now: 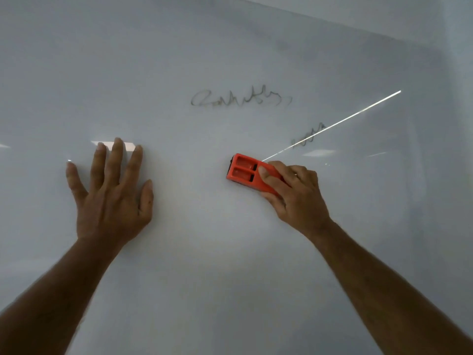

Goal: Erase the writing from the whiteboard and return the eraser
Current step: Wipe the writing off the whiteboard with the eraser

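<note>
- Erasing is underway: right hand point(294, 190) grips the eraser point(249, 172) on the whiteboard point(230, 252); left hand point(112, 190) lies open and flat.
- Next, probably sweep the eraser up over both scribbles point(238, 98) above it.

Two bare hands are showing: a left hand point(112, 198) lying flat with fingers spread, and a right hand point(294, 193) gripping something. One orange plastic block eraser point(247, 172) is showing, with two rectangular recesses in its back. One glossy white whiteboard point(204, 252) is filling the view. Two patches of smeared dark marker writing are remaining: a longer scrawl point(238, 98) and a shorter squiggle point(308, 135).
</note>
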A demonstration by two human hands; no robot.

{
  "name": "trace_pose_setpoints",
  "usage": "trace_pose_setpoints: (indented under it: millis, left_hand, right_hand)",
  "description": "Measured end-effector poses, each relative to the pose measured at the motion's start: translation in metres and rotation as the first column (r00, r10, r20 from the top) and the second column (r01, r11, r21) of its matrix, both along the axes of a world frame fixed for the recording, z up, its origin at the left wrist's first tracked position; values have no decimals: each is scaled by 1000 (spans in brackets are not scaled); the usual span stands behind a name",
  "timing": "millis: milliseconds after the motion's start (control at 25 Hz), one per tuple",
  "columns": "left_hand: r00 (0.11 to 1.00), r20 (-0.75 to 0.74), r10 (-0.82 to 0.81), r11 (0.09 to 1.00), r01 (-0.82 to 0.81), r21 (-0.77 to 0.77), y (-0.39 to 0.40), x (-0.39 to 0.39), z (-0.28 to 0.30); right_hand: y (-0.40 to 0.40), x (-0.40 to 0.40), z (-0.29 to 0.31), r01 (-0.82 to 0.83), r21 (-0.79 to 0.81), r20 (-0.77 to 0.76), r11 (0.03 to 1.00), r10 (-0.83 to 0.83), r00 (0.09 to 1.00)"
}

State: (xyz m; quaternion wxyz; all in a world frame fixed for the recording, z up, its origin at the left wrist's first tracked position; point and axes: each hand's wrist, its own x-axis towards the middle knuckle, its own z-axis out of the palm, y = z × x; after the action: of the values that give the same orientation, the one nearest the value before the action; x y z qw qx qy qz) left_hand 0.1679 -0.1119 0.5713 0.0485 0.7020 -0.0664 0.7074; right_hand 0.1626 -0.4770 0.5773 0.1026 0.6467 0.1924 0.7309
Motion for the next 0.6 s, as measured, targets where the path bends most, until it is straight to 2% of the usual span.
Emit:
trace_pose_setpoints:
  millis: [160,320,600]
  left_hand:
    - [1000,2,2,1000,-2,-1,-1,3,0]
    - [1000,13,6,1000,-6,7,-1,1,0]
    - [999,17,33,999,-33,21,2,-4,-1]
  right_hand:
    - [-19,2,31,-38,230,26,972,33,999]
    - [-42,-3,68,-65,458,-29,887,88,996]
    - [-46,-6,102,-86,814,-18,574,173,985]
